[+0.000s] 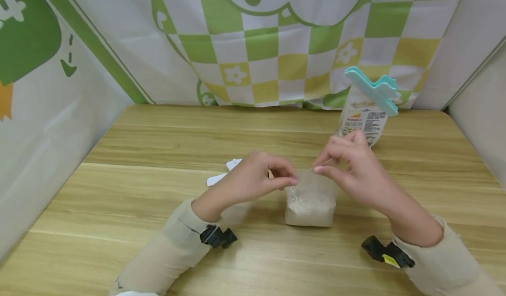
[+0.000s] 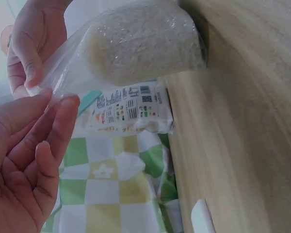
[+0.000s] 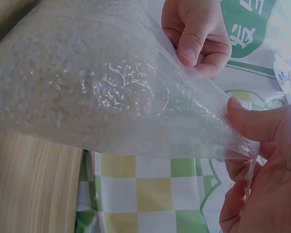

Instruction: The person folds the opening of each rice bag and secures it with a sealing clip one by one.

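A clear plastic bag of white rice point(image 1: 310, 210) stands on the table between the hands, its top drawn up. My left hand point(image 1: 258, 177) pinches the upper left edge of the bag between thumb and fingers. At the upper right corner, my right hand point(image 1: 356, 173) pinches the thin plastic. The left wrist view shows both hands close together at the mouth of the rice bag point(image 2: 140, 43). In the right wrist view the plastic tapers from the rice toward the right hand's fingers point(image 3: 252, 119).
Behind the right hand stands a printed bag point(image 1: 365, 120) with a turquoise clip point(image 1: 373, 89) across its top. A white clip point(image 1: 221, 173), partly hidden by the left hand, lies on the wooden table point(image 1: 138, 199). A checkered cloth point(image 1: 292, 67) hangs behind.
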Demonstrator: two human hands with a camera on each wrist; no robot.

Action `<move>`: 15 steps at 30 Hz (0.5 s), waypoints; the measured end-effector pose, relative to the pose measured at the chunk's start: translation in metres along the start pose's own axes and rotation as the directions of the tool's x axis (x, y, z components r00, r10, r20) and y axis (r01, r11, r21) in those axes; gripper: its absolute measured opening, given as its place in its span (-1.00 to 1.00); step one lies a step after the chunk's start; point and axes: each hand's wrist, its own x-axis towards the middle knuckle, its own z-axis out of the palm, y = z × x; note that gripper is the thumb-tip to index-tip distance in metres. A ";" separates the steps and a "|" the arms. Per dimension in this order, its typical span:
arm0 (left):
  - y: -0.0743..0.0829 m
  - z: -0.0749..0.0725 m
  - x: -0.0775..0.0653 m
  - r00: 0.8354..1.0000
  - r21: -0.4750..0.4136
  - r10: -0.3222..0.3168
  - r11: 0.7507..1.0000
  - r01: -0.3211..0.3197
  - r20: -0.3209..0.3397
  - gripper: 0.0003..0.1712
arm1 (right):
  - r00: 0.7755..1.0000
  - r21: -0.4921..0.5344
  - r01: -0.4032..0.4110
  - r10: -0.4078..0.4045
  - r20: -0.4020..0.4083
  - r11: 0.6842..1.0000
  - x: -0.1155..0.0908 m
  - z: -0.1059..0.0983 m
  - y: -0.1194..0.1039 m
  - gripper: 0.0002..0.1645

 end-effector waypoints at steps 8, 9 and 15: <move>-0.007 -0.017 -0.003 0.991 0.039 -0.071 0.997 0.067 0.113 -0.85 | 0.999 -0.011 -0.035 0.035 0.010 0.999 -0.001 -0.001 -0.002 -0.75; -0.009 -0.021 -0.004 0.989 0.052 -0.091 0.995 0.085 0.119 -0.83 | 0.999 -0.012 -0.039 0.039 0.012 0.999 -0.001 -0.001 -0.002 -0.75; -0.022 -0.040 -0.009 0.978 0.102 -0.181 0.980 0.170 0.104 -0.69 | 1.000 -0.007 -0.023 0.023 0.009 1.000 0.000 -0.002 -0.002 -0.74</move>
